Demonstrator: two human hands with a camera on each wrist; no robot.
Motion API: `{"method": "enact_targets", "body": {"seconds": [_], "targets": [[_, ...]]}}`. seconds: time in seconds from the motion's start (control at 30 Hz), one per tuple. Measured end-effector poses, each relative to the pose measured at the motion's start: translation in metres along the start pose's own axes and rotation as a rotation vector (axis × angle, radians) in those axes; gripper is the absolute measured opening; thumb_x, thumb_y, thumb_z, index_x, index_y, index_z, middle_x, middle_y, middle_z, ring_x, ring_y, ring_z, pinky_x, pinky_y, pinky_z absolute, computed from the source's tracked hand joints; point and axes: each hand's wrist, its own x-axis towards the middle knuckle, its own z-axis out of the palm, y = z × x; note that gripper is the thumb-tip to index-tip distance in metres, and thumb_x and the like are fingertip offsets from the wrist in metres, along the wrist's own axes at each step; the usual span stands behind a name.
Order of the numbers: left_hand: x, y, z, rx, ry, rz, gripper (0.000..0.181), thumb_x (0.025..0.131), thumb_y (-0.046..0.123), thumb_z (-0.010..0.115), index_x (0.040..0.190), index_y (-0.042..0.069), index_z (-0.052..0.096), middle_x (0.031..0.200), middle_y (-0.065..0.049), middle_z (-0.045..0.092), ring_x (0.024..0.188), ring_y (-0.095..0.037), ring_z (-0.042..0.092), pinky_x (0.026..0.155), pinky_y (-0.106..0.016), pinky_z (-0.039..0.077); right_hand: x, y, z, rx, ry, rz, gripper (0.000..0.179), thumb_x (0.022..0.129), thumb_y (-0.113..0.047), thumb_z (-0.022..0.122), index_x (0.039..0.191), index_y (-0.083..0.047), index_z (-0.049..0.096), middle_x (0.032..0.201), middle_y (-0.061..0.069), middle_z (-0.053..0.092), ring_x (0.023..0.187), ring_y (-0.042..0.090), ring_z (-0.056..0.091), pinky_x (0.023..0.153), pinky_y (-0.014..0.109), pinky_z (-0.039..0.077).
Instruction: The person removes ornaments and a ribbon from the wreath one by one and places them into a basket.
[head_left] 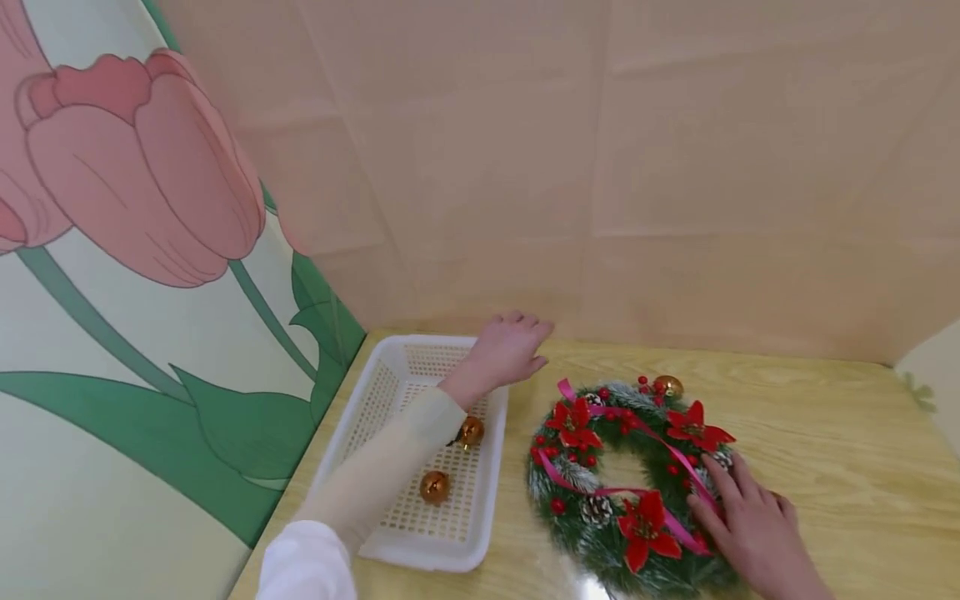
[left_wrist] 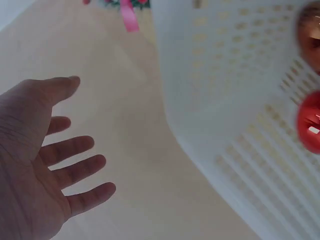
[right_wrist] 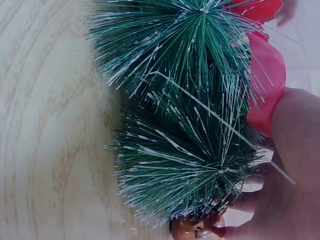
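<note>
My left hand (head_left: 510, 346) hovers over the far right rim of a white plastic basket (head_left: 491, 500), its fingers spread with nothing in them. Two copper-coloured jingle bells (head_left: 435, 487) lie in the basket; the left wrist view also shows a shiny red ball (left_wrist: 311, 121) there, which my forearm hides in the head view. A green Christmas wreath (head_left: 600, 542) lies to the right, with red poinsettias (head_left: 647, 531), pinecones, berries and pink ribbon. My right hand (head_left: 757, 521) holds the wreath's right side, near a copper bell (right_wrist: 192, 227) on its outer edge.
The wreath and basket stand on a light wood-grain table (head_left: 847, 433). Behind it hangs a creased beige sheet (head_left: 600, 167). A wall painted with pink tulips (head_left: 135, 167) rises along the left edge. Another bell (head_left: 667, 386) sits at the wreath's far edge.
</note>
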Motion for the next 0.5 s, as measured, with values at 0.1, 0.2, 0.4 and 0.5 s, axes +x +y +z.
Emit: {"method": "enact_targets", "body": {"seconds": [0.1,0.2,0.4,0.5], "targets": [[0.03,0.023,0.002,-0.001,-0.098,0.059,0.062,0.099,0.054,0.061,0.155,0.029,0.045,0.147,0.004,0.055,0.134,-0.022,0.051,0.104,-0.047,0.047,0.0,0.0,0.002,-0.002,0.005,-0.002,0.075,0.105,-0.054,0.049,0.151,0.005,0.039,0.15,0.046,0.025,0.122,0.067,0.041,0.085,0.079,0.031],[0.055,0.053,0.002,-0.028,-0.192,0.14,0.065,0.101,0.057,0.056,0.159,0.033,0.037,0.156,0.007,0.045,0.141,-0.018,0.043,0.111,-0.042,0.041,0.001,-0.002,0.006,0.002,0.002,0.007,0.076,0.105,-0.055,0.049,0.15,0.005,0.04,0.15,0.047,0.025,0.122,0.068,0.041,0.086,0.079,0.031],[0.084,0.122,0.004,-0.09,-0.332,0.291,0.062,0.104,0.062,0.037,0.161,0.039,0.029,0.158,0.014,0.04,0.143,-0.005,0.038,0.117,-0.026,0.03,0.003,-0.006,0.017,0.0,-0.023,0.02,0.078,0.104,-0.058,0.049,0.148,0.006,0.043,0.148,0.048,0.026,0.117,0.068,0.046,0.084,0.079,0.034],[0.098,0.151,0.005,-0.045,-0.358,0.325,0.055,0.107,0.056,0.035,0.16,0.043,0.027,0.157,0.018,0.039,0.144,-0.003,0.035,0.118,-0.025,0.028,0.004,-0.003,0.017,-0.004,-0.017,0.019,0.078,0.104,-0.058,0.049,0.147,0.006,0.044,0.148,0.048,0.027,0.117,0.068,0.046,0.084,0.079,0.034]]}}
